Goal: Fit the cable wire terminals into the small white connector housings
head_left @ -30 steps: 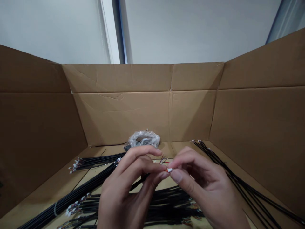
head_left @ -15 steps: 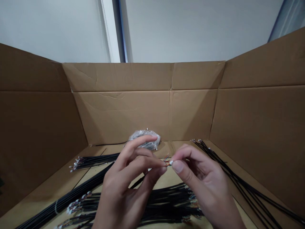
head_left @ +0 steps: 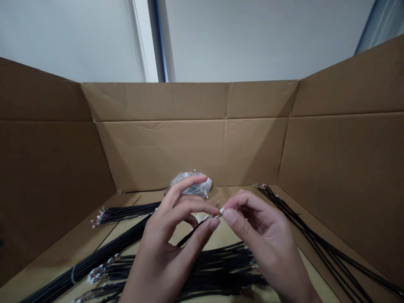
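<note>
Near the middle of the frame, the left hand (head_left: 164, 237) and right hand (head_left: 265, 240) each pinch the end of a thin black cable (head_left: 195, 227), their fingertips nearly meeting. Its tip shows fine orange-red wires and a tiny connector, partly hidden by the fingers. A cable bundle (head_left: 217, 269) lies below the hands, with others at left (head_left: 126, 212) and right (head_left: 322, 240), inside a cardboard box (head_left: 158, 155). A plastic bag (head_left: 191, 186) sits by the far wall.
</note>
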`<act>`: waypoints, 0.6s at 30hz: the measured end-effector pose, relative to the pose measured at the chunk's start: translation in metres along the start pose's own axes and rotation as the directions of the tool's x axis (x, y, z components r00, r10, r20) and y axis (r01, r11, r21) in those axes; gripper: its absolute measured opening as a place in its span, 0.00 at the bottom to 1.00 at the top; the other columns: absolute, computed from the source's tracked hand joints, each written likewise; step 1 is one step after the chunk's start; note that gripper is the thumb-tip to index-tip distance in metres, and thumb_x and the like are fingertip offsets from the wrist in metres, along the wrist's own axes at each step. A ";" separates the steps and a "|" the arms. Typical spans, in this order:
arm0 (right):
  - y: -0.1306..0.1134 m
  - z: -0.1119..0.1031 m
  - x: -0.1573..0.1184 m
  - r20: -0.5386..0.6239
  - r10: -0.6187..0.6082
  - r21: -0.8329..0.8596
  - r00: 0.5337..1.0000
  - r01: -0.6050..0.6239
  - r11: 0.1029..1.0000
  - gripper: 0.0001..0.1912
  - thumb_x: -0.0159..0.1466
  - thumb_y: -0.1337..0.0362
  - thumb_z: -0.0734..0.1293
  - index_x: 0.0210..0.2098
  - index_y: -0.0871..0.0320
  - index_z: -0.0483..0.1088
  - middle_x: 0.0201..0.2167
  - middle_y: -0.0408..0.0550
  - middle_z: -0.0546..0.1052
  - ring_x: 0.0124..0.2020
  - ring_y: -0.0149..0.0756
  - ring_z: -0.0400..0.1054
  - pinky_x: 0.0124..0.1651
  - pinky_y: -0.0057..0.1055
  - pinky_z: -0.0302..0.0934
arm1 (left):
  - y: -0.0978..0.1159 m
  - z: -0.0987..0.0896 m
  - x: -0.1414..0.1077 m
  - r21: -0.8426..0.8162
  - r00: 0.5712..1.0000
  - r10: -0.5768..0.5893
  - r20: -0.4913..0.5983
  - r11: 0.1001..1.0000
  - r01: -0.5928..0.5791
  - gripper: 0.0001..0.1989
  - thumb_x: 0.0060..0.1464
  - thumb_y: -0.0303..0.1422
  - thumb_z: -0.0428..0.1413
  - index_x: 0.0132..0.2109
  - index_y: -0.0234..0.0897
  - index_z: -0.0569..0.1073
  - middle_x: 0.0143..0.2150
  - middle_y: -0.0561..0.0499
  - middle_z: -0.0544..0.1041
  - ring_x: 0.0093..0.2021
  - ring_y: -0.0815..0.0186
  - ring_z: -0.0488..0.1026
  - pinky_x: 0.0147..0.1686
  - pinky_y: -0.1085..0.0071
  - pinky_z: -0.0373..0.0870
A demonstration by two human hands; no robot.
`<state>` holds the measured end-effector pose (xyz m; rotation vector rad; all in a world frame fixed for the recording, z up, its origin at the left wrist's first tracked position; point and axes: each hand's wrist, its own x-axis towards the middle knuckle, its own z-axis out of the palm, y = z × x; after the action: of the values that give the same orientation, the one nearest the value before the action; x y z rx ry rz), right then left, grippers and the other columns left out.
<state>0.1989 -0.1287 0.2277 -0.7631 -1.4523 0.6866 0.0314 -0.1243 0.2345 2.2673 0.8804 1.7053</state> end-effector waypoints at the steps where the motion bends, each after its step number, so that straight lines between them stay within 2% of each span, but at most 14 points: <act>1: -0.001 0.001 -0.001 0.012 -0.006 -0.012 1.000 0.006 1.000 0.09 0.66 0.60 0.70 0.30 0.53 0.76 0.25 0.41 0.74 0.27 0.32 0.64 0.31 0.27 0.60 | 0.001 0.000 0.000 -0.006 1.000 -0.010 -0.008 1.000 0.010 0.09 0.63 0.27 0.61 0.38 0.48 0.80 0.41 0.53 0.85 0.62 0.61 0.75 0.55 0.67 0.79; 4: -0.001 0.004 -0.003 0.024 0.029 -0.006 0.999 -0.029 1.000 0.09 0.68 0.58 0.69 0.32 0.54 0.74 0.25 0.40 0.69 0.27 0.32 0.62 0.32 0.27 0.60 | 0.001 0.000 -0.002 -0.016 0.999 -0.044 -0.001 0.999 0.044 0.08 0.64 0.29 0.61 0.36 0.49 0.79 0.40 0.53 0.85 0.62 0.61 0.75 0.58 0.66 0.77; 8: -0.002 0.007 -0.006 0.036 0.072 0.054 0.997 -0.074 0.996 0.10 0.69 0.57 0.67 0.34 0.54 0.72 0.22 0.35 0.57 0.23 0.29 0.53 0.26 0.25 0.54 | 0.000 -0.004 -0.003 0.006 0.999 -0.051 0.013 0.999 0.051 0.09 0.65 0.30 0.59 0.36 0.47 0.79 0.47 0.51 0.84 0.63 0.61 0.74 0.55 0.69 0.77; 11: -0.002 0.007 -0.004 0.054 0.100 0.086 0.993 -0.105 0.991 0.10 0.69 0.57 0.66 0.34 0.55 0.70 0.23 0.35 0.57 0.23 0.28 0.52 0.25 0.24 0.53 | -0.004 -0.004 -0.002 0.040 0.999 -0.021 0.034 0.999 0.020 0.09 0.65 0.28 0.59 0.37 0.47 0.79 0.47 0.51 0.84 0.64 0.61 0.74 0.56 0.69 0.77; 14: -0.001 0.007 -0.001 0.045 0.122 0.110 0.991 -0.126 0.986 0.10 0.69 0.57 0.66 0.34 0.55 0.69 0.23 0.35 0.58 0.23 0.28 0.51 0.25 0.24 0.53 | -0.008 -0.002 -0.001 0.046 0.999 -0.018 0.031 0.999 0.017 0.09 0.65 0.29 0.59 0.36 0.46 0.78 0.47 0.49 0.83 0.63 0.60 0.75 0.52 0.70 0.78; 18: 0.002 0.007 0.003 0.005 0.108 0.104 0.994 -0.108 0.989 0.11 0.69 0.56 0.67 0.34 0.56 0.70 0.24 0.35 0.58 0.23 0.28 0.50 0.26 0.24 0.53 | -0.011 0.001 0.001 0.037 1.000 -0.015 0.022 0.999 0.014 0.09 0.65 0.28 0.58 0.38 0.45 0.80 0.53 0.48 0.83 0.59 0.61 0.78 0.50 0.70 0.79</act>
<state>0.1920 -0.1254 0.2278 -0.7644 -1.3713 0.8383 0.0283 -0.1149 0.2301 2.2930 0.9295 1.6680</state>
